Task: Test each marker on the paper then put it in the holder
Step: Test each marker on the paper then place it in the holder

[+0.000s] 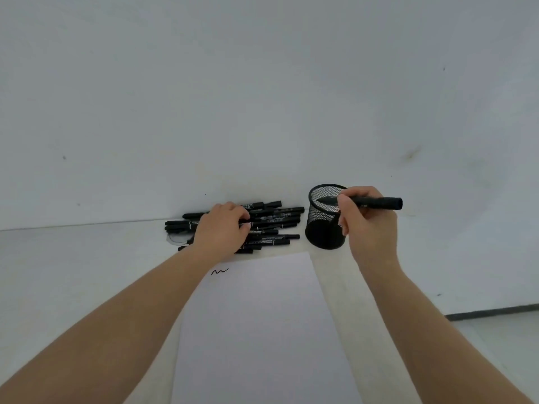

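Up against the white wall, a pile of black markers (271, 221) lies on the white table (73, 258), all slim round barrels with caps on, some with small white print along the side. They're mostly lined up sideways, stacked a bit messy. The left hand (223, 228) sits on top of the pile with fingers curled over a marker or two, though whether it's actually gripping one is hard to tell from this angle.

Just right of the pile stands the holder (322, 228), a round black wire-mesh cup, see-through at the rim and darker near the base. It looks like nothing is standing in it besides the tip of the marker (376, 202) the right hand (367, 225) is pinching. That one is tilted almost flat, its pointed end poking in over the rim, the blunt capped end sticking out to the right past the knuckles.

Nearer the camera lies the paper (262, 330), a plain smooth white sheet, with one little black squiggle (219, 271) near its top left corner, just beside the left wrist.
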